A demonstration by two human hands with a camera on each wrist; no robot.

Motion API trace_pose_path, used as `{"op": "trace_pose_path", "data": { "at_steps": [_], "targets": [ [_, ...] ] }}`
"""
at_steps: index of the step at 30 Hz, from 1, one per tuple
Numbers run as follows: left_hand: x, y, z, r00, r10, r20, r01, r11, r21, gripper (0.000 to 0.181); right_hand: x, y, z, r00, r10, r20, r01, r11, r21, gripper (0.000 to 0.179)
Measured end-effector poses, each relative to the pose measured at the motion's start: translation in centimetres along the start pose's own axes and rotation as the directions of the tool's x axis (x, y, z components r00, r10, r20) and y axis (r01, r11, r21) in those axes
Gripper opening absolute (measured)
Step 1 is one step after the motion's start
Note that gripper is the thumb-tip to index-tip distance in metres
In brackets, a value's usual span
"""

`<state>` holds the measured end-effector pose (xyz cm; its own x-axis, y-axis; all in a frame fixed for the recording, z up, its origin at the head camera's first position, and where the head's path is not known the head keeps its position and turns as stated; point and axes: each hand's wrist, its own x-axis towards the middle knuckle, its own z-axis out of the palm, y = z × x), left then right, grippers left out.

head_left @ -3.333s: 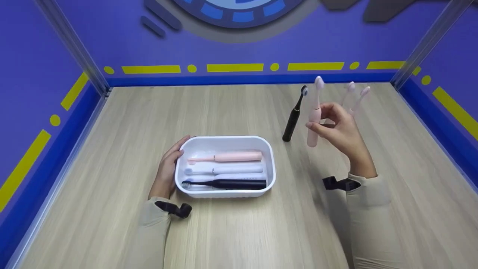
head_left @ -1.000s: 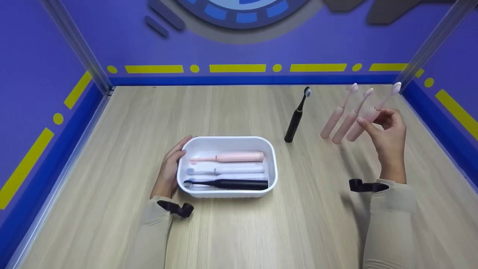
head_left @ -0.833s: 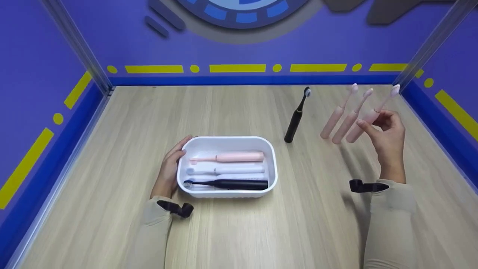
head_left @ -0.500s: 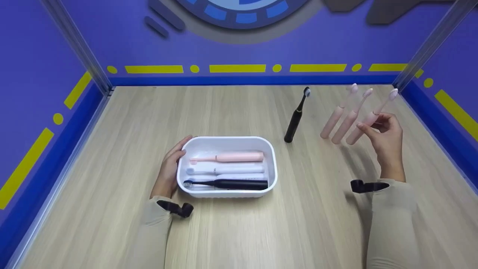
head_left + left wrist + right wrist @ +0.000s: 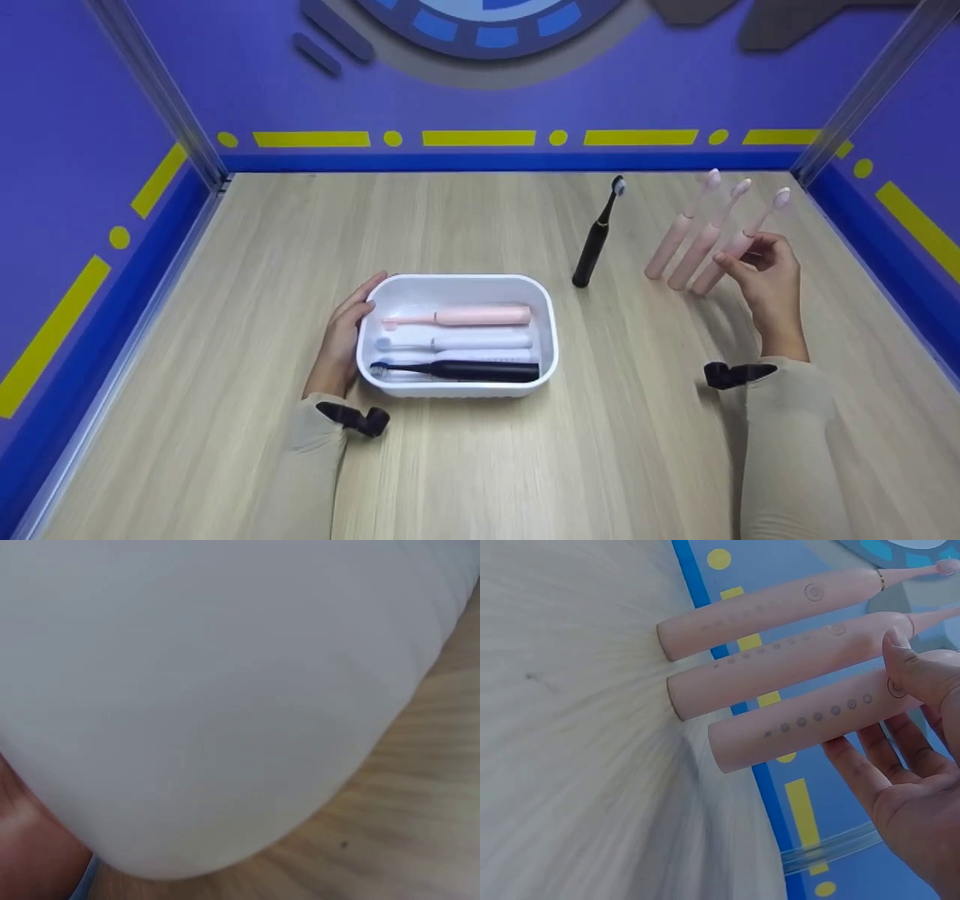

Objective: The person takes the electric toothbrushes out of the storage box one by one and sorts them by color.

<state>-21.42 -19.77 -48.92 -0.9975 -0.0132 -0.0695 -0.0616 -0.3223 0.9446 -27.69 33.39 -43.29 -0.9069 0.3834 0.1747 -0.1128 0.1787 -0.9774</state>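
My right hand (image 5: 776, 292) pinches the handle of a pink electric toothbrush (image 5: 802, 720) between thumb and fingers. Its base is close over the table and its head points up. Just left of it, two more pink electric toothbrushes stand upright side by side, a middle toothbrush (image 5: 694, 259) and an outer toothbrush (image 5: 667, 247). My left hand (image 5: 337, 345) grips the left wall of a white plastic bin (image 5: 457, 279), thumb at the rim. Inside the bin lie a pink toothbrush (image 5: 484, 316), white toothbrushes (image 5: 480, 342) and a black toothbrush (image 5: 487, 371). The bin's wall (image 5: 210, 705) fills most of the left wrist view.
A black electric toothbrush (image 5: 591, 255) stands upright between the bin and the pink group. The wooden table (image 5: 480, 465) is bounded by a blue back wall (image 5: 480, 112) and side walls.
My right hand has carried the pink toothbrush from beside the black one over to the right end of the pink row, then down and slightly left. The left hand keeps its place at the bin.
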Motion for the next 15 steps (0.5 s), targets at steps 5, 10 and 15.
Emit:
{"op": "trace_pose_path", "data": {
  "at_steps": [5,10,15],
  "targets": [
    [0.1,0.0,0.0,1.000,0.000,0.001,0.000,1.000,-0.007,0.051,0.1,0.6,-0.1,1.000,-0.004,0.000,0.004,1.000,-0.023,0.040],
    [0.0,0.1,0.0,1.000,-0.009,0.004,0.009,1.000,-0.010,0.050,0.2,1.0,-0.2,1.000,-0.002,0.022,0.003,0.999,-0.047,0.040],
    [-0.1,0.3,0.2,1.000,-0.014,0.010,0.015,0.999,-0.029,0.050,0.3,1.2,-0.3,1.000,-0.001,0.024,0.003,0.997,-0.073,0.040]
  ]
}}
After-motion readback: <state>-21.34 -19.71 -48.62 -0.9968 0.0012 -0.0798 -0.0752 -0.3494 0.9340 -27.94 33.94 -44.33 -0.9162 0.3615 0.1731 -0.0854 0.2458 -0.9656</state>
